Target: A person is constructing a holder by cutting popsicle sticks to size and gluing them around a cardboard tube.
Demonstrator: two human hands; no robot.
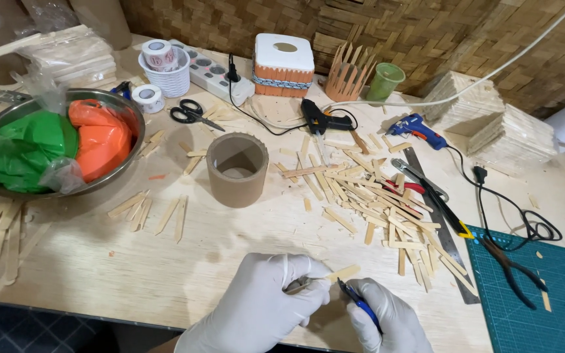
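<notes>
Both gloved hands are meeting at the near edge of the wooden table (165, 261). The left hand (263, 297) is lying palm down, its fingers curling in and pinching a flat wooden stick (335, 274) that is pointing up and right. The right hand (387, 317) is sitting just beside it, knuckles up, fingers wrapping closed around a blue-handled tool (359, 304) whose tip is touching the stick. A cardboard tube (237, 170) is standing farther back, beside a scattered pile of sticks (374, 202).
</notes>
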